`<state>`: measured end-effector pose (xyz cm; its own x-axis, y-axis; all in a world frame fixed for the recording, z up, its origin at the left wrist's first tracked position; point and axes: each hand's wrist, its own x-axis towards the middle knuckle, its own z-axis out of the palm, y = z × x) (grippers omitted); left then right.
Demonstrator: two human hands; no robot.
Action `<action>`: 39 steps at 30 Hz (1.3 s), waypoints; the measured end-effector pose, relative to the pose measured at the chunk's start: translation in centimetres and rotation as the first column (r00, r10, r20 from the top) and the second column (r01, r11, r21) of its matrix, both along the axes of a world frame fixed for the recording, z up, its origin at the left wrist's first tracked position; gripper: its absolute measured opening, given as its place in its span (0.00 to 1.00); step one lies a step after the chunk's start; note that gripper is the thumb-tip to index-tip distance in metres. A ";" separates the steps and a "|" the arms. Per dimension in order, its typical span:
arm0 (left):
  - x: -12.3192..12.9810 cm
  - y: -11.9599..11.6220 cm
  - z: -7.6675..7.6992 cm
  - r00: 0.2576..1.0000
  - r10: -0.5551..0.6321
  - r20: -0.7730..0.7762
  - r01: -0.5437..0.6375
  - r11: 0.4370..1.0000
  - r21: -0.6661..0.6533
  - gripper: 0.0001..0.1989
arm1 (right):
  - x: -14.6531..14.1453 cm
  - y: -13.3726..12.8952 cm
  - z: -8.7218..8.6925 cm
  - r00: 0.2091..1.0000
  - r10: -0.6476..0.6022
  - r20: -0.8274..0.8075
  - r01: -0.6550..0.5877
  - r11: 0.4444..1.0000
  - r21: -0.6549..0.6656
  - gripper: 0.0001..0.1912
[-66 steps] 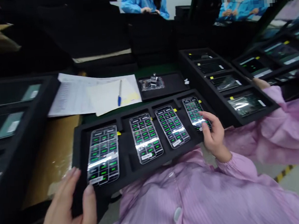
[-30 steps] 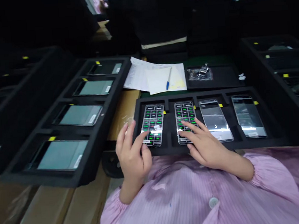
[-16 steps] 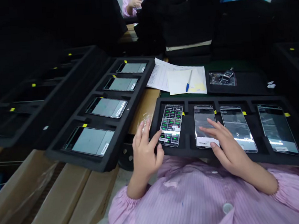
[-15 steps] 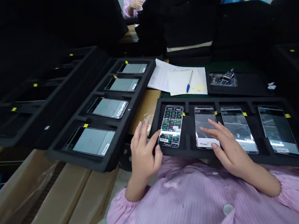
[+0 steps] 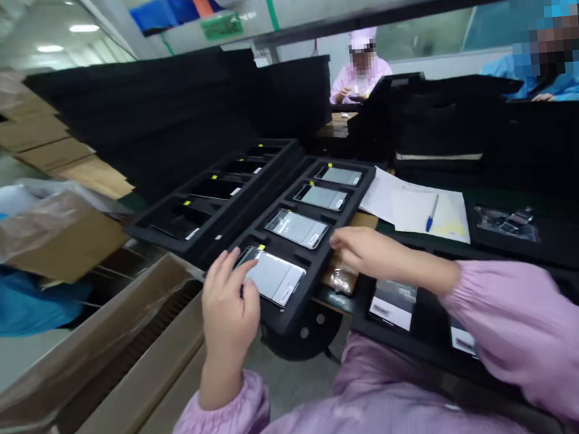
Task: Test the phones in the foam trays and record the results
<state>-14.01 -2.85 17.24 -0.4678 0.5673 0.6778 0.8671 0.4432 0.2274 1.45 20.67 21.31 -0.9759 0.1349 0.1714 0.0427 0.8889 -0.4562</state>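
Note:
My left hand (image 5: 229, 308) reaches over the left edge of the nearest phone (image 5: 274, 278) in a black foam tray (image 5: 290, 320). Its fingers are apart, with a fingertip at the lit screen and nothing held. Close to the right rim of that tray is my right hand (image 5: 365, 248), its fingers curled in beside the second phone (image 5: 296, 228); I see nothing in them. Two more lit phones, a third (image 5: 320, 196) and a fourth (image 5: 339, 174), lie farther up the tray. My right forearm partly hides phones in the front tray, among them one phone (image 5: 391, 306).
Another tray of dark phones (image 5: 163, 233) lies to the left, before tall stacked black trays (image 5: 150, 107). Papers (image 5: 434, 209) with a blue pen (image 5: 432, 212) and a plastic bag (image 5: 508, 223) lie behind. Cardboard boxes (image 5: 74, 227) stand left. Two people sit opposite.
The view has swung left. My right hand has left the front tray's phone and come over to the left tray, its fingers now curled. My left hand has moved to the left tray's nearest phone.

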 end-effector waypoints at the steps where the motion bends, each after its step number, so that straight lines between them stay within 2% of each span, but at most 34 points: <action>1: -0.4 -0.1 -0.3 1.000 -0.003 -0.004 0.003 1.000 -0.014 0.20 | -2.7 0.1 -0.5 1.000 -0.006 -0.020 0.006 1.000 0.012 0.17; 3: -0.9 -0.4 -0.9 1.000 -0.012 -0.015 0.012 0.999 -0.053 0.20 | -7.1 0.2 -1.5 0.999 -0.001 -0.044 0.003 0.999 0.042 0.19; 6: -1.2 -1.1 -1.6 0.999 -0.031 -0.033 0.027 0.994 -0.107 0.20 | -11.2 1.3 -2.5 0.999 -0.004 -0.047 0.007 0.997 0.083 0.18; 9: -1.6 -1.5 -2.3 0.997 -0.065 -0.050 0.057 0.988 -0.141 0.20 | -13.2 4.0 -2.7 0.987 -0.129 -0.095 0.140 0.984 0.113 0.16; 15: -2.7 -1.7 -3.1 0.994 -0.085 -0.070 0.073 0.984 -0.161 0.21 | -15.4 11.9 -2.1 0.914 -0.381 -0.136 0.394 0.915 0.084 0.14; 20: -3.3 -2.2 -3.7 0.990 -0.096 -0.102 0.077 0.981 -0.175 0.22 | -15.5 16.6 -1.5 0.852 -0.511 -0.110 0.516 0.856 0.016 0.10; 23: -3.6 -2.3 -3.8 0.979 -0.117 -0.167 0.084 0.977 -0.197 0.20 | -14.0 18.4 -0.7 0.821 -0.551 -0.148 0.557 0.830 -0.002 0.15; 26: -3.4 -2.0 -3.7 0.979 -0.117 -0.166 0.090 0.983 -0.159 0.20 | -12.2 19.6 -0.2 0.800 -0.579 -0.154 0.585 0.811 -0.007 0.17; 29: -3.0 -1.7 -3.2 0.989 -0.109 -0.104 0.100 0.991 -0.086 0.23 | -11.2 19.9 -0.6 0.795 -0.595 -0.121 0.599 0.801 -0.004 0.14; 33: -2.0 -1.8 -2.5 0.990 -0.130 -0.057 0.131 0.991 0.012 0.27 | -11.3 19.6 -1.7 0.796 -0.596 -0.106 0.601 0.799 0.015 0.08; 36: -1.3 -2.1 -2.4 0.990 -0.135 -0.039 0.137 0.988 0.070 0.29 | -11.6 19.2 -2.2 0.801 -0.588 -0.111 0.595 0.803 0.036 0.08; 39: -0.7 -2.2 -2.5 0.989 -0.144 -0.025 0.146 0.986 0.082 0.28 | -11.6 18.2 -1.9 0.826 -0.549 -0.130 0.559 0.827 0.063 0.13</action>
<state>-14.72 -5.05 14.78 -0.3714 0.5691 0.7336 0.9252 0.2927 0.2414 -10.19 38.91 19.38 -0.7180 0.6254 0.3054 0.4990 0.7685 -0.4005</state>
